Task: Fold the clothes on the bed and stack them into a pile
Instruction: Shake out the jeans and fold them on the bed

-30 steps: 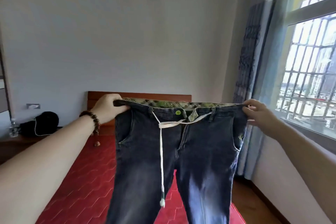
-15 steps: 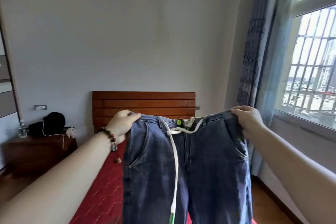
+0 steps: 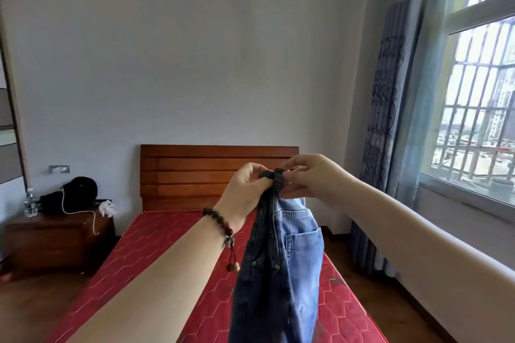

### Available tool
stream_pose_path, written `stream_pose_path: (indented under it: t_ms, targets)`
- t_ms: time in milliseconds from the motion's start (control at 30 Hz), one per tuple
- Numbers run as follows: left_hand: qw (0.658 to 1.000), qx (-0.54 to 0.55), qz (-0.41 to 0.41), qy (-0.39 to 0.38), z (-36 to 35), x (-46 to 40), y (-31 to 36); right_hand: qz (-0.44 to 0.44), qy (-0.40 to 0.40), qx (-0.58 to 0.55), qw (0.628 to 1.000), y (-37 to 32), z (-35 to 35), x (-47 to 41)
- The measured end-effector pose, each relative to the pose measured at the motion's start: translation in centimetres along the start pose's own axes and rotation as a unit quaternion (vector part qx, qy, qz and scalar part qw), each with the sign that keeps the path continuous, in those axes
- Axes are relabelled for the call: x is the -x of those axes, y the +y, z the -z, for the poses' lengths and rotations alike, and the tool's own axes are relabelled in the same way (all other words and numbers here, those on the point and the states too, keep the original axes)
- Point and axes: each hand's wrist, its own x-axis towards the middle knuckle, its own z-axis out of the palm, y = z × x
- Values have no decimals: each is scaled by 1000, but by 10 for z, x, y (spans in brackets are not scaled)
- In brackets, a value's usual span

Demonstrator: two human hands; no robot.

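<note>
Both hands meet at chest height above the bed [image 3: 156, 259], holding a pair of blue jeans [image 3: 281, 273] by the waistband. The left hand [image 3: 245, 192] is clenched round the bunched waistband from the left, thumb and fingers curled over the dark fabric. The right hand [image 3: 309, 175] pinches the same bunch from the right, fingertips on the dark edge at the top. The jeans are doubled lengthwise — the two halves lie against each other and hang straight down between the forearms, a back pocket showing on the paler right side, rivets on the darker left side. Their lower end runs out of view at the bottom edge. A beaded bracelet [image 3: 220, 224] with a small tassel sits on the left wrist. The bed has a red quilted mattress and a wooden headboard [image 3: 195, 172]. To its left stands a wooden nightstand [image 3: 55, 239] with a black bag [image 3: 75, 195] and a bottle on it — a barred window [image 3: 479, 108] with a curtain is on the right
</note>
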Motion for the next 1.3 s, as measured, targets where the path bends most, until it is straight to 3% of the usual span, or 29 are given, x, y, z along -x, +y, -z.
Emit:
stream_pose_path:
  t_ms: [67,133,267,467,600,667,900,933,1033,1100,1200,1300]
  targets:
    - [999,21,-8,-35,3,5,3,89,5,175,981,2,7,2]
    - [997,38,-19,-69,5,8,7,181,27,315,931,3,12,4]
    - [994,51,-30,-88,7,7,16,268,6,282,921,5,20,10]
    - [995,37,-36,-84,6,5,23,240,-3,279,930,2,5,4]
    - [988,110,-25,-105,16,9,26,214,-4,301,929,-4,-3,-2]
    - [991,65,-45,-104,24,14,24,227,-21,302,926,-6,-9,-4]
    - [976,-137,-146,90,35,23,12,288,4,299,910,-15,-28,-11]
    - [972,-164,-139,91,40,22,12,293,15,286,912,-18,-28,-12]
    - [965,-242,-106,-8,49,16,17,295,9,262,919,-27,-28,-18]
    - [968,-228,-98,-28,52,11,21,294,-2,260,920,-32,-29,-22]
    - [969,-204,-133,-33,67,2,32,224,-24,301,926,-37,-5,-27]
    - [972,-179,-148,-14,90,-7,43,98,-141,376,911,-32,19,-27]
